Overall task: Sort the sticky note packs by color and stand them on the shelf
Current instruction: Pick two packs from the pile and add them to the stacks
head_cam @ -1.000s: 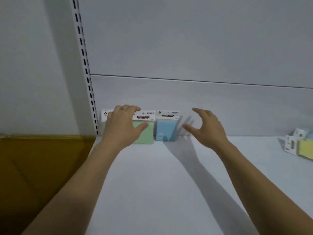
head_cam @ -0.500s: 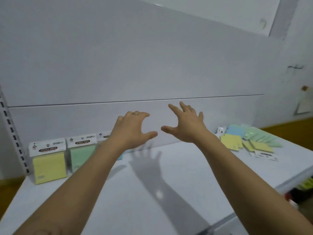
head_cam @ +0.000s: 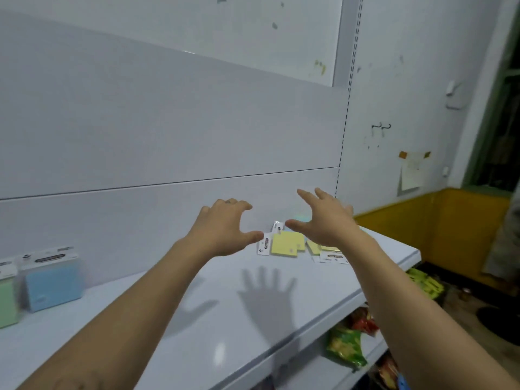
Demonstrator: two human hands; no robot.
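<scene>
- Head view: the left hand (head_cam: 222,235) and the right hand (head_cam: 323,223) hover apart above the shelf (head_cam: 225,319). Fingers are spread and loosely curled, and both hands hold nothing.
- The pile (head_cam: 318,247) of loose sticky note packs lies flat near the shelf's right end, close to the back panel (head_cam: 168,136). The right hand hides part of it.
- The clearest item is a yellow pack (head_cam: 284,243) on the pile's left side, its white header card (head_cam: 264,244) pointing left. More yellow shows under the right wrist. I cannot tell how many packs of other colours lie behind the hand.
- The sorted row stands at the shelf's left end against the back panel. A blue pack (head_cam: 53,285) is upright, with a green pack (head_cam: 7,302) just beside it, cut off by the frame.
- Step in hand (judged): reaching into the pile for the next pack.
- Method: take one pack only. Pinch the pad body rather than the header card, which likely bends. The packs overlap, so lift clear instead of dragging neighbours toward the right edge.
- Placement: set the pack on its bottom edge, header up and back against the panel, next to its own colour. No standing yellow group is in frame, so its spot cannot be confirmed here.
- Risk: a slim pack may tip forward, so release it only once it leans steadily.
</scene>
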